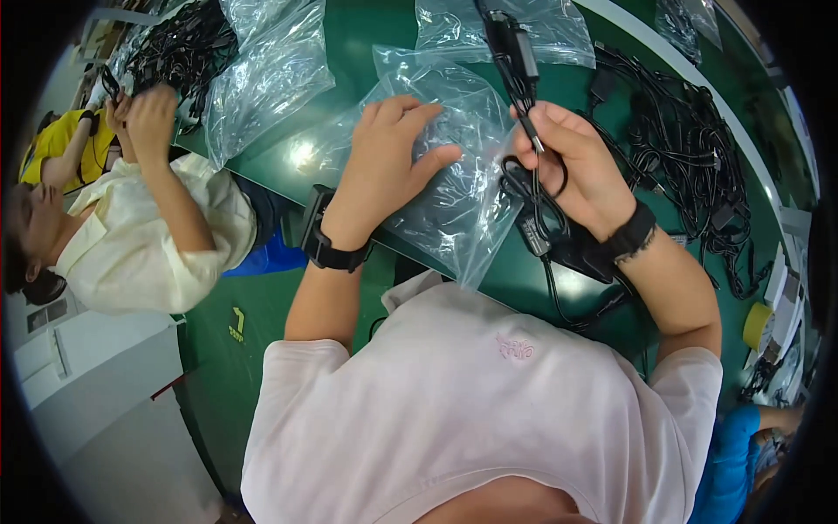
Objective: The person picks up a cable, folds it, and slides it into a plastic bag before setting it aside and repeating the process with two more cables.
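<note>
My right hand [576, 162] is closed around a bundle of black cables [511, 57], raised above the table with its upper end past the top of the view. A loop of cable hangs below my fingers beside a small black adapter box [531, 234] with a pale label. Over a clear plastic bag [458, 175] lies my left hand [393, 153], its fingers stretched out and the thumb apart, holding nothing. The bag is crumpled and flat on the green table [349, 79]. Whether anything is inside it I cannot tell.
Loose black cables [690, 157] are heaped at the right. More clear bags [271, 79] lie at the far side. A co-worker in a pale shirt [148, 236] sits at the left, near another cable pile [188, 48]. A yellow tape roll [758, 326] is at the right edge.
</note>
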A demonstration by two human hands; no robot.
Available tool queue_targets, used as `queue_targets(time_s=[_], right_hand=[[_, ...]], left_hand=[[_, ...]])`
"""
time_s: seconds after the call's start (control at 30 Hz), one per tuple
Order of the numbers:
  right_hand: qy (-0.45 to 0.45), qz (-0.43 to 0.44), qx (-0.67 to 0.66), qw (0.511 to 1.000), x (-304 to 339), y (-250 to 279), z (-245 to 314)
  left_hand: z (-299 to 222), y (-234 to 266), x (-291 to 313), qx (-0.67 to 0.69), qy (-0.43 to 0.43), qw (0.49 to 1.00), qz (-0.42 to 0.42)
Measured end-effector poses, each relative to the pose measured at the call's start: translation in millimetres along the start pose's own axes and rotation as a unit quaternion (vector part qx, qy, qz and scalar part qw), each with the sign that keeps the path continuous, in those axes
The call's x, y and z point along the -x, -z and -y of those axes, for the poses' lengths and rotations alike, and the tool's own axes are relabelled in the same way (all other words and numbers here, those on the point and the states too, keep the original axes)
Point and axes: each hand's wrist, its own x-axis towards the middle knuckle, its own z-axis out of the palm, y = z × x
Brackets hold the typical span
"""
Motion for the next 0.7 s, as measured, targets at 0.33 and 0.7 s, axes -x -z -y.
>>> queue_targets(time_s=[0.33, 0.7], right_hand=[[0.056, 0.001, 0.125, 0.991, 12, 9, 6], [0.067, 0.052, 0.267, 0.960, 9, 2, 26]], left_hand=[[9, -15, 16, 0.030, 0.003, 0.997, -0.076], [-3, -2, 6, -0.023, 0.003, 0.989, -0.149]])
